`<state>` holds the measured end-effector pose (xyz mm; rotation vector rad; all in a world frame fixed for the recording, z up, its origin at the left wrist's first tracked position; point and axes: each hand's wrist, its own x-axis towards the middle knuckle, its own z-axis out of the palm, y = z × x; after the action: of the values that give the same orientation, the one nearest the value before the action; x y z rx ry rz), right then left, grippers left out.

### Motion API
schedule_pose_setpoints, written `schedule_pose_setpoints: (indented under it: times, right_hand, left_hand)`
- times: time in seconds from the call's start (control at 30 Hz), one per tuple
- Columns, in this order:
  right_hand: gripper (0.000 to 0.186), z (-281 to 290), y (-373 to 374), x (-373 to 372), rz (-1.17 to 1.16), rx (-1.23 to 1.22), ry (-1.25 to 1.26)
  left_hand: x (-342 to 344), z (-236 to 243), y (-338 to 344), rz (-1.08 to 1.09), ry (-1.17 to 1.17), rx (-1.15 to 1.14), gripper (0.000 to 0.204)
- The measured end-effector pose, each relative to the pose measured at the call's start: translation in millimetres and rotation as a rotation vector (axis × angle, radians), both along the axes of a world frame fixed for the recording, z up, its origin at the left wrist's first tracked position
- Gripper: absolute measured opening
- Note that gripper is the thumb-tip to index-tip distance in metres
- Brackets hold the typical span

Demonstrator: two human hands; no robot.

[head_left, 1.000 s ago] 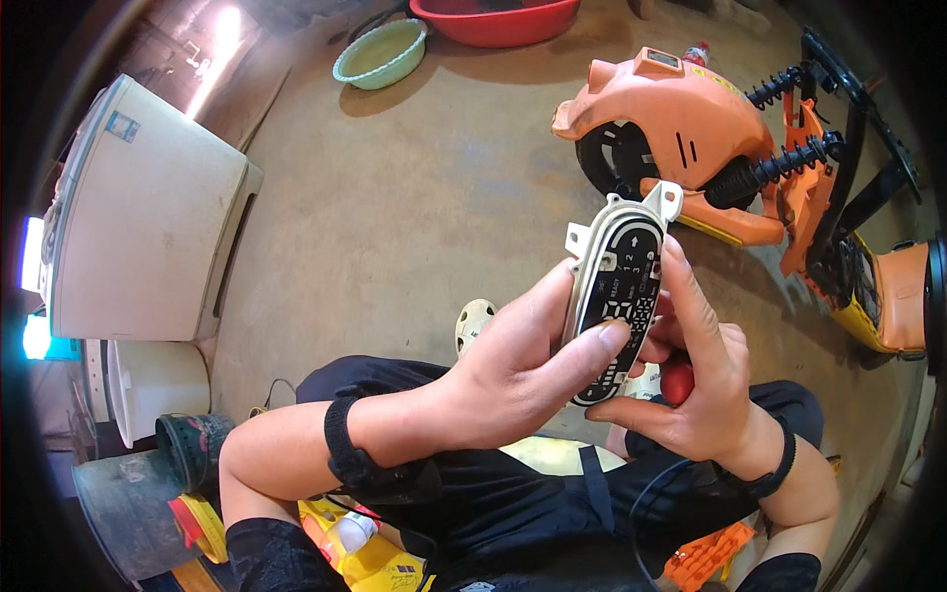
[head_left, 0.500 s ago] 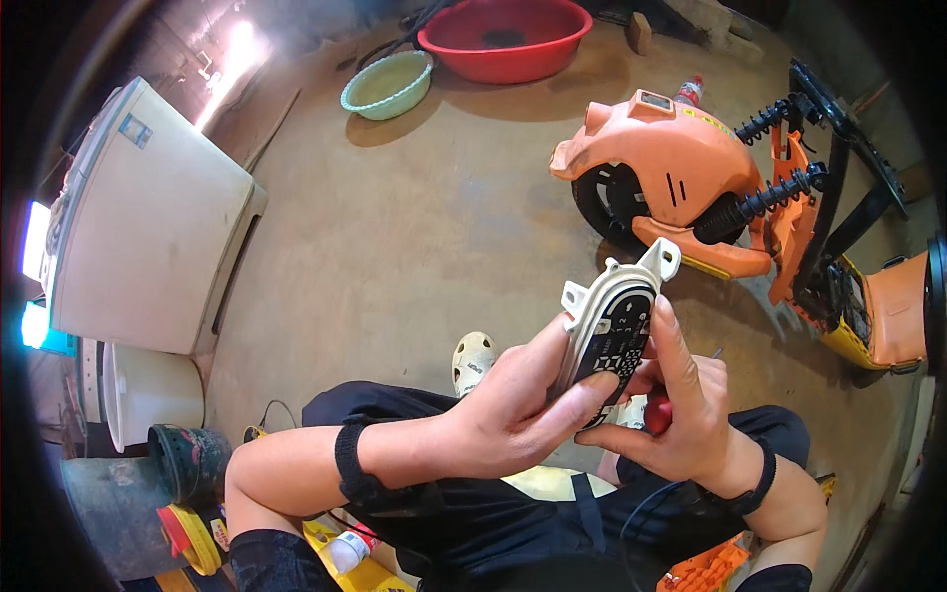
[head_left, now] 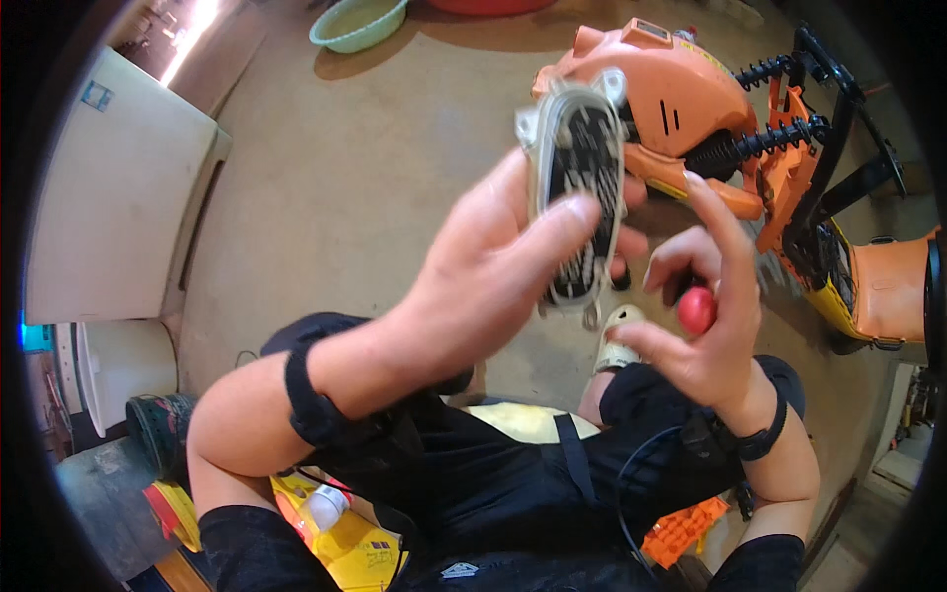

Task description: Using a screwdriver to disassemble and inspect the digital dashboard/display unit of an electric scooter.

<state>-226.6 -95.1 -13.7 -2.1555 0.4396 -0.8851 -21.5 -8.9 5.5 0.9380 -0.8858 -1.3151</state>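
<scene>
In my left hand is a long oval display panel, with a black face and a pale frame with mounting lugs at the top. My thumb lies across its face and the fingertips show past its right edge; motion blurs it. To the right, apart from the panel, is my right hand, index finger raised and thumb stretched out. Its curled fingers keep a red-handled screwdriver against the palm; only the rounded handle end shows clearly.
An orange scooter body with black springs lies ahead on the right. A pale green basin and a red basin sit at the far edge. On the left stand a white cabinet and dark buckets. An orange tray is low right.
My left hand has lifted the display panel up and away from my right hand, turning it more upright. My right hand has let go of the panel's edge and moved right, still gripping the screwdriver.
</scene>
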Motion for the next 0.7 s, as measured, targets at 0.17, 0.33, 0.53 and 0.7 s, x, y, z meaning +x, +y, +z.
schedule_pose_setpoints:
  times: [0.17,0.33,0.53,0.7]
  right_hand:
    - [0.050,-3,-12,-3,-0.158,0.150,0.106]
    - [0.034,-25,-16,2,-0.213,0.367,0.217]
    - [0.048,-70,-40,14,-0.208,0.137,0.586]
    - [0.048,-125,-55,27,-0.216,-0.057,0.790]
  left_hand:
    - [17,-1,-12,0.161,-0.053,-0.041,0.036]
    - [26,8,2,0.029,0.127,0.031,0.035]
    - [18,19,11,0.104,-0.133,-0.212,0.036]
    - [30,8,16,0.137,-0.281,-0.216,0.035]
